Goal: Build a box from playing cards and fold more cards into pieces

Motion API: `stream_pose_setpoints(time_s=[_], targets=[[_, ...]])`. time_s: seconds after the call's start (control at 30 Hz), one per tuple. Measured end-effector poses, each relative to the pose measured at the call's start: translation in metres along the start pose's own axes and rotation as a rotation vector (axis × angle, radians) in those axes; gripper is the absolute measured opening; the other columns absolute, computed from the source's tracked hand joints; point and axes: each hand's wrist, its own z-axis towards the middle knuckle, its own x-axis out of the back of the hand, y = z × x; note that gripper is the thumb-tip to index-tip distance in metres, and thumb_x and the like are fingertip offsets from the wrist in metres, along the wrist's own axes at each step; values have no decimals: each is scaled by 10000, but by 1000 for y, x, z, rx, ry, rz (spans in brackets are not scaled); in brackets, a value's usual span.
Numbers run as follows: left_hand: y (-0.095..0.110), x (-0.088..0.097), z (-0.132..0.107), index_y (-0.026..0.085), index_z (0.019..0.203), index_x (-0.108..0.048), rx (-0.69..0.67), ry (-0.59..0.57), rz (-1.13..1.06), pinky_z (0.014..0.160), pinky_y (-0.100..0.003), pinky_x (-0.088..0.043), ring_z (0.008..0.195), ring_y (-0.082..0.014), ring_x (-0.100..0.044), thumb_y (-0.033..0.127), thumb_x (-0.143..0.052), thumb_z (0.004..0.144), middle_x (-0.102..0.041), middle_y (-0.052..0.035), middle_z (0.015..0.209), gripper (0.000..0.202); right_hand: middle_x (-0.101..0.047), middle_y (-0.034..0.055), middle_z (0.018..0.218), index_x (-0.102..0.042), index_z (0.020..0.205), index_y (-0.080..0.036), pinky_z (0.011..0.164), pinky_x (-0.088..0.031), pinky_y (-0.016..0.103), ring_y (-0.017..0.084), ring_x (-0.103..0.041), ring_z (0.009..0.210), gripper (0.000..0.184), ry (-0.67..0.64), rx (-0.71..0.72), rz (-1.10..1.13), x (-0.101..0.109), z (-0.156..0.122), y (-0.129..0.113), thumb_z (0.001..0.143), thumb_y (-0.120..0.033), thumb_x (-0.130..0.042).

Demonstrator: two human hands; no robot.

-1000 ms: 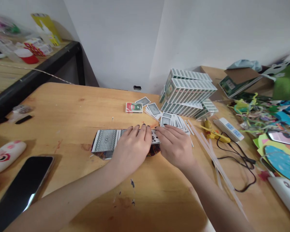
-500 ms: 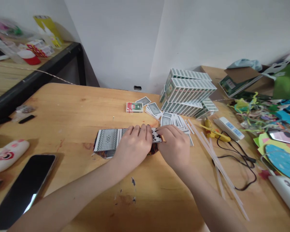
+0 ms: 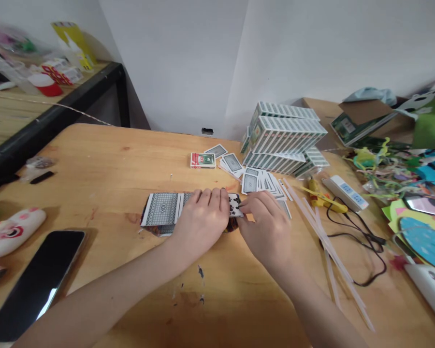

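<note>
The card row (image 3: 163,210) is pinned under the flat, extended fingers of the left hand (image 3: 203,221), apparently for steadiness. Beside them, the face-up card (image 3: 235,205) is pinched by the right hand (image 3: 267,228).

- The row of cards (image 3: 163,209) wore green-and-white latticed backs.
- The face-up card (image 3: 235,205) was white with black pips.
- The card box (image 3: 202,160) showed red, white, green.
- The glue gun (image 3: 321,199) was yellow.
</note>
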Motion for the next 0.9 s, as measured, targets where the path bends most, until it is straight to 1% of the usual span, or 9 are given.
stream_pose_setpoints(time_s=[0.13,0.23,0.37,0.47,0.53,0.63,0.73,0.8,0.9], targets=[[0,0,-2,35,1047,-571,-12,9,4,735,-371,-489,876,-246,-614,60,-375,816,-656,-176,947,304,-572,48,671,-456,612,-215,654,-489,338,203,-570,761,251,14,36,17,6,-8,-8,729,5,-480],[1,-1,-3,28,1061,-566,-17,21,17,760,-378,-484,888,-250,-612,69,-386,817,-649,-186,979,306,-569,33,645,-472,624,-216,675,-499,325,187,-581,745,248,40,33,68,14,-14,-18,732,-1,-529],[-1,-4,0,30,1069,-560,5,26,3,769,-383,-481,899,-251,-613,47,-381,807,-643,-197,999,317,-575,7,621,-515,636,-225,595,-502,282,155,-584,644,190,29,-123,257,29,-18,-25,736,-87,-598],[-5,-5,0,21,1077,-547,8,39,-46,808,-387,-467,929,-256,-603,39,-412,782,-632,-201,1034,325,-597,13,649,-543,680,-221,588,-492,292,164,-583,648,117,30,-234,250,37,-14,-17,731,-160,-629],[-8,-3,0,30,1092,-531,24,23,-137,844,-376,-450,972,-256,-583,75,-483,751,-615,-190,1079,347,-628,31,745,-574,779,-219,624,-499,312,176,-582,699,103,-3,-290,255,35,-10,-8,713,-216,-654],[-14,1,1,69,1146,-478,105,-75,-301,842,-371,-441,978,-253,-573,187,-592,704,-618,-157,1079,472,-634,67,942,-557,1052,-221,570,-511,291,158,-568,674,382,-173,-365,372,23,-4,5,688,-248,-672],[-18,4,4,70,1214,-398,179,-148,-334,839,-403,-421,922,-262,-590,243,-625,679,-649,-147,987,607,-646,71,951,-448,1224,-231,512,-496,274,130,-526,571,605,-271,-350,430,9,1,10,665,-223,-679],[-19,4,6,70,1247,-352,193,-167,-321,818,-395,-422,905,-262,-593,239,-624,674,-657,-139,951,656,-650,63,982,-347,1298,-251,492,-481,260,113,-508,536,702,-291,-287,475,4,5,10,672,-192,-660],[-19,3,6,90,1277,-309,191,-186,-326,763,-356,-437,895,-251,-595,249,-626,667,-658,-119,943,706,-646,42,992,-263,1339,-258,459,-463,228,83,-485,490,716,-351,-234,512,6,14,9,711,-156,-592]])
